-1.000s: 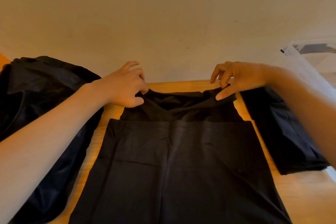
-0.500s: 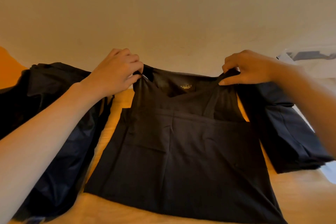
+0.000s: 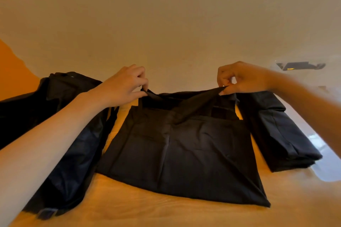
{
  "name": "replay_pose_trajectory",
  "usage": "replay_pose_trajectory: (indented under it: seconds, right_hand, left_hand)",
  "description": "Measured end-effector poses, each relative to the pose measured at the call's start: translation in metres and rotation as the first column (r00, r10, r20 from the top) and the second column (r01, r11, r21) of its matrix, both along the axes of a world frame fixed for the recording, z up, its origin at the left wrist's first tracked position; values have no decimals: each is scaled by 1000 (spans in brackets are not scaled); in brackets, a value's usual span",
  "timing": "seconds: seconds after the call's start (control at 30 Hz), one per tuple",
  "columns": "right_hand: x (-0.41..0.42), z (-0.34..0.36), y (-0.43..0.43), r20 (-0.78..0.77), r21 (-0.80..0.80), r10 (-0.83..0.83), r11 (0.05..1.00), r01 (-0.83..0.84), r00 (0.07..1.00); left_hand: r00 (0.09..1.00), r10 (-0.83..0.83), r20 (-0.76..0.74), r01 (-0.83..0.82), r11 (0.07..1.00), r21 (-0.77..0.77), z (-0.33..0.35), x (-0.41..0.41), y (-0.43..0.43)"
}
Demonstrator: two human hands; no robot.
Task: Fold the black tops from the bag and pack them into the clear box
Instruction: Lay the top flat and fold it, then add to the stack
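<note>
Centre frame: pinching far edge of black top (image 3: pixel 184 153) between thumb and fingers of left hand (image 3: pixel 127 84) and right hand (image 3: pixel 241 77), edge raised, rest flat on table (image 3: pixel 166 214). Advisable to keep both corners level, bring over to near hem, lay square, press out creases. Counted: one top in hand; one folded stack (image 3: pixel 282 134) at right, layers uncountable; one clear box (image 3: pixel 326 177) at right edge; one bag (image 3: pixel 70 153) at left.

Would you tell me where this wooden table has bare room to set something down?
The widest bare patch of the wooden table lies nearest you, in front of the spread black top. Only slim gaps part it from the black bag at left and the folded black stack at right.
</note>
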State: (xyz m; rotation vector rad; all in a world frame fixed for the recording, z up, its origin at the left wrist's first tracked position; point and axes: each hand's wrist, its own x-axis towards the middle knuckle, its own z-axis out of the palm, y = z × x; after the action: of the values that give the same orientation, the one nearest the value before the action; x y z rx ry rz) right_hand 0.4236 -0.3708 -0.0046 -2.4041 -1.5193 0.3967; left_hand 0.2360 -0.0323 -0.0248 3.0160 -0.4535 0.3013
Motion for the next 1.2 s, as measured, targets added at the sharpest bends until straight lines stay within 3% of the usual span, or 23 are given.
replay_pose_trajectory:
  seconds: [0.1,0.17,0.27,0.4,0.53,0.67,0.83,0.93,1.0,1.1,1.2]
  right_hand:
    - [1,-2,-9,35,137,-37,990,31,999]
    - [4,2,-9,100,130,-9,991,-4,995]
    - [4,18,-10,173,78,75,993,-90,982]
    - [4,52,-13,243,10,101,994,-106,965]
    - [4,92,-16,238,49,42,997,-55,970]
    - [1,148,-19,352,25,30,999,-41,936]
    - [-3,218,-23,554,-73,68,997,-34,829]
    - [-11,247,-28,591,14,-11,1000,3,806]
    - [-20,261,-33,508,130,-78,991,13,858]
    - [-31,273,-38,364,248,-107,969,15,925]
    - [-37,279,-41,351,335,-141,942,16,926]
  left_hand:
    - [995,96,-15,-97,991,-92,-2,-8,1]
    - [993,101,-54,-106,989,-103,6,-9,2]
    - [998,48,-51,-48,999,14,34,-12,3]
    - [993,-25,113,8,989,149,76,-18,4]
    - [968,-8,252,-28,990,139,122,-21,-3]
    - [946,8,325,-61,986,155,179,-26,-6]
    - [889,38,456,-133,975,178,242,-38,-13]
    - [861,48,506,-118,987,107,264,-47,-21]
    - [855,69,514,-108,993,46,272,-51,-26]
    - [865,172,471,-114,982,-149,277,-53,-32]
    - [874,255,413,-105,930,-353,277,-56,-39]
